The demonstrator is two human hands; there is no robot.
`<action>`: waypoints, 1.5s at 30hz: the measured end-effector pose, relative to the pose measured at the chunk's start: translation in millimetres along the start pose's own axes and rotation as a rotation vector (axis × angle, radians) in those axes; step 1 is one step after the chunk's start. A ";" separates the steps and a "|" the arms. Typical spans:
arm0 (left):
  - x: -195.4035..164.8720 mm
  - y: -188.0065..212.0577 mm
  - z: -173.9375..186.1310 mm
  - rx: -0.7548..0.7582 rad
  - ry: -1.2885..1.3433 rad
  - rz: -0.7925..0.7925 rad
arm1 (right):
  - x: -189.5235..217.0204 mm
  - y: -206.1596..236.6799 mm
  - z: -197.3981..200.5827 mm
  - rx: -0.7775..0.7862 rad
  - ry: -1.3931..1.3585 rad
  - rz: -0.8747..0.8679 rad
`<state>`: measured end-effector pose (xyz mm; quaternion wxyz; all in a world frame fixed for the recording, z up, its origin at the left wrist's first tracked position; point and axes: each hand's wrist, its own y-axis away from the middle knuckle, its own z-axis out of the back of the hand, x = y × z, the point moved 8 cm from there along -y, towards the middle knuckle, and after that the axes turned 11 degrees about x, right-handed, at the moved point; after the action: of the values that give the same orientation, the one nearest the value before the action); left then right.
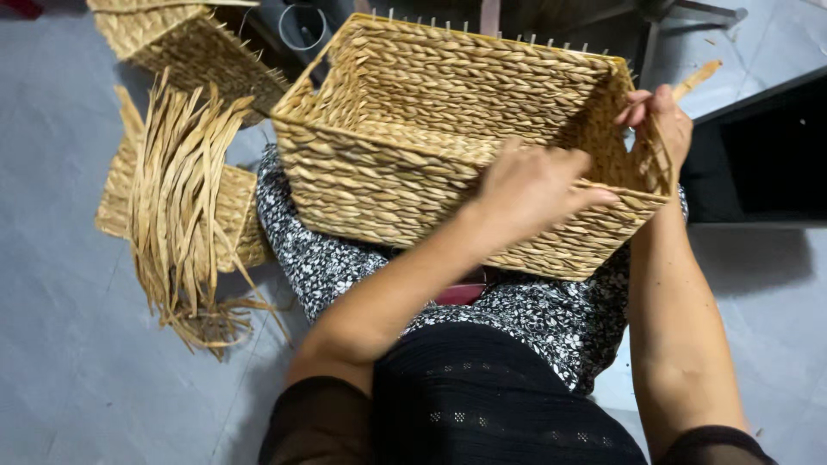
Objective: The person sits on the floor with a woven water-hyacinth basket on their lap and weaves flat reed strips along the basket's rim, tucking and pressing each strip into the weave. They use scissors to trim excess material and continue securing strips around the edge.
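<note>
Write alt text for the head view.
A person's left hand rests on the near rim of a rectangular woven basket on their lap, while the right hand pinches a straw strand at its right corner. A bundle of loose straw lies left.

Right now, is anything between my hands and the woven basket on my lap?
Nothing visible. The left hand rests directly on the near rim of the woven basket, and the right hand pinches a straw strand at its right corner.

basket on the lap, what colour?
Golden straw-tan woven basket, clearest in the head view.
</note>
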<state>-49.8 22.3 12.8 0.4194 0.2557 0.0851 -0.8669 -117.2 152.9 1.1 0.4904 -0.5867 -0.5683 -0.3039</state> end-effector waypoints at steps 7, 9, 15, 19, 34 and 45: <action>112.3 69.1 59.8 0.121 -0.010 0.114 | -0.3 -0.4 -8.0 -0.010 -0.112 0.032; 127.6 72.8 52.2 0.238 0.040 0.239 | -1.2 0.3 -11.3 -0.013 -0.136 0.017; 123.2 61.7 60.5 0.175 0.094 0.138 | -3.9 0.9 -15.5 -0.034 -0.177 -0.008; 103.5 50.0 54.2 0.041 0.022 -0.054 | -4.0 -1.1 -17.0 -0.067 -0.152 0.004; -21.1 10.9 -5.4 -0.441 -0.008 -0.201 | 22.7 8.3 -51.6 -0.079 -0.172 0.076; -28.6 48.5 57.1 -0.669 0.183 -0.271 | 60.4 14.1 -54.6 0.144 0.357 0.044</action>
<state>-18.9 -9.5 79.6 0.3517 0.1673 0.4338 -0.8125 -82.4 126.7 71.3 0.6306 -0.4990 -0.4799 -0.3508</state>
